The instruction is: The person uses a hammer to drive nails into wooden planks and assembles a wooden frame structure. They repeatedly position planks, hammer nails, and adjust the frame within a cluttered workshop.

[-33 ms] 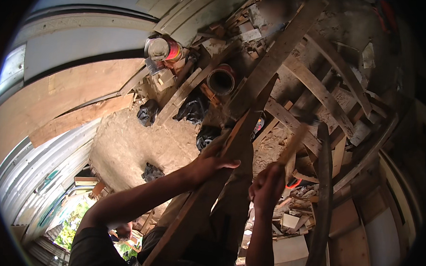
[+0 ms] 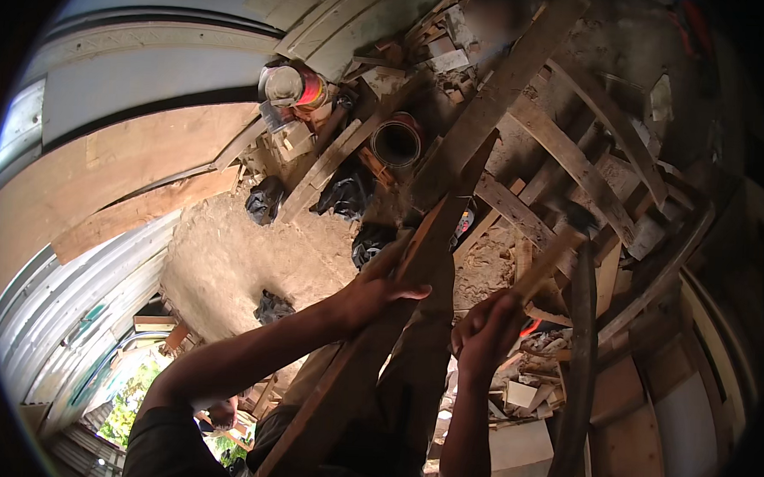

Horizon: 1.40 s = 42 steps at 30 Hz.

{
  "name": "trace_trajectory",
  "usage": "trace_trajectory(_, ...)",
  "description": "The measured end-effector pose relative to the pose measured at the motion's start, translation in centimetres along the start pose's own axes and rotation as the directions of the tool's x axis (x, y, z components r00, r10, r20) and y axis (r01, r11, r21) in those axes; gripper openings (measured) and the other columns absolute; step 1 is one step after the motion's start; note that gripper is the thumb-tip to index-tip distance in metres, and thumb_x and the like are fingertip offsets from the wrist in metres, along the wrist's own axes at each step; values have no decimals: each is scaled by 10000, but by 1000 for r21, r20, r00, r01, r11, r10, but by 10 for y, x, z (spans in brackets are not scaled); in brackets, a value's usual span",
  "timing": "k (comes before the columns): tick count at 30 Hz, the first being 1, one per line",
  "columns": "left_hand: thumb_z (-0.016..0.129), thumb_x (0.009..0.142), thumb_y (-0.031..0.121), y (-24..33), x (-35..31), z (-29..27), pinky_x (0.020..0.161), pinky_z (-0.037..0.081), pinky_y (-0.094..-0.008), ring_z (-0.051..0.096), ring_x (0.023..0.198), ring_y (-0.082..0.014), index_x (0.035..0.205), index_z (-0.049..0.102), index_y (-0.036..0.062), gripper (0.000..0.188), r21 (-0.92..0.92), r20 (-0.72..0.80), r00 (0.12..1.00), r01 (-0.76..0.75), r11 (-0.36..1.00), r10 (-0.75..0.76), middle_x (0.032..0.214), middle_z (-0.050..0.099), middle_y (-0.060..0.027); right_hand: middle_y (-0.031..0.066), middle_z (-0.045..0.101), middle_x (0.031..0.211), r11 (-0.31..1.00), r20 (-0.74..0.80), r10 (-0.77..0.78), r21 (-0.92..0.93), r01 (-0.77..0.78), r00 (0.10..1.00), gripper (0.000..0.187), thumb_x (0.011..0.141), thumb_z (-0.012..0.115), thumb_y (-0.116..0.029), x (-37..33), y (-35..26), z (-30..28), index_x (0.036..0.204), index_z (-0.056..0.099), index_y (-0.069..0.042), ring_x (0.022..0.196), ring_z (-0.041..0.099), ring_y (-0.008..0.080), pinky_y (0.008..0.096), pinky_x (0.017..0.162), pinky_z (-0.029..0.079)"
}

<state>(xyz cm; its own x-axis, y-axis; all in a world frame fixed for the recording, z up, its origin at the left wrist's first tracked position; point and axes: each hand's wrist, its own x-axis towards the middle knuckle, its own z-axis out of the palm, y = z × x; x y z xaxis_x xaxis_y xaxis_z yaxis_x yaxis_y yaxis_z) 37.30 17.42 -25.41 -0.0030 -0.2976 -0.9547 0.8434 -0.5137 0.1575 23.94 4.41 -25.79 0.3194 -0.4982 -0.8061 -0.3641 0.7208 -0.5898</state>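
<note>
My left hand is wrapped round a long wooden plank that slants up across my lap, its thumb lying over the near edge. In my closed right hand is a hammer, held by its pale wooden handle to the right of the plank. The dark hammer head is smeared by motion and stands apart from the plank. Beyond my left hand, the plank's far end meets a wide, dusty beam.
Curved wooden pieces lie at the right, with a dark upright strip close to my right arm. Offcuts litter the floor. Farther off are an open can and black plastic bags. Another person shows partly at lower left.
My right hand and the hammer have swung to the right, and the handle now leans farther over. The left hand and the plank have stayed put.
</note>
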Motion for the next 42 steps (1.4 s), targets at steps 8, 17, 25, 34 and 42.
trace_trajectory(8, 670, 841, 210, -4, 11, -10, 592, 524, -339, 596, 692, -187, 1549, 79, 263, 923, 18, 48, 999, -27, 999, 26, 1001, 548, -93, -29, 339, 568, 997, 32, 65, -50, -63, 997, 431, 979, 434, -531, 9, 3, -10, 844, 408, -123, 357, 331, 62, 243, 298, 297)
trace_trajectory(17, 730, 810, 345, 12, 18, -14, 1022, 385, -352, 492, 1233, -249, 1534, 117, 56, 992, 318, 1, 965, -250, 914, 264, 1397, 457, -198, -23, 349, 589, 973, 67, -31, -228, 46, 997, 399, 1003, 401, -494, 15, 55, -7, 853, 401, -124, 356, 308, 64, 237, 293, 272)
trace_trajectory(25, 772, 783, 275, 11, 91, -16, 855, 488, -322, 635, 969, -194, 1526, 204, 99, 951, 525, 41, 933, -326, 786, 359, 1035, 675, -162, -33, 324, 587, 980, 42, 68, -191, -59, 997, 407, 997, 409, -501, 9, 51, -1, 849, 403, -122, 375, 290, 58, 236, 316, 270)
trace_trajectory(34, 780, 750, 287, 33, 75, -10, 987, 426, -330, 548, 1185, -232, 1539, 156, 121, 1019, 588, 44, 962, -243, 772, 269, 1306, 554, -209, -31, 331, 587, 932, 85, -113, -336, 136, 990, 431, 990, 412, -514, 31, 115, -31, 867, 406, -101, 377, 288, 54, 229, 311, 263)
trace_trajectory(42, 783, 744, 242, 29, 83, -17, 993, 425, -329, 501, 1232, -222, 1549, 101, 154, 1059, 557, 127, 960, -277, 783, 250, 1390, 478, -210, -25, 363, 592, 990, -10, 112, -87, -112, 994, 397, 984, 426, -505, 8, 80, -4, 884, 420, -121, 377, 318, 62, 224, 314, 274)
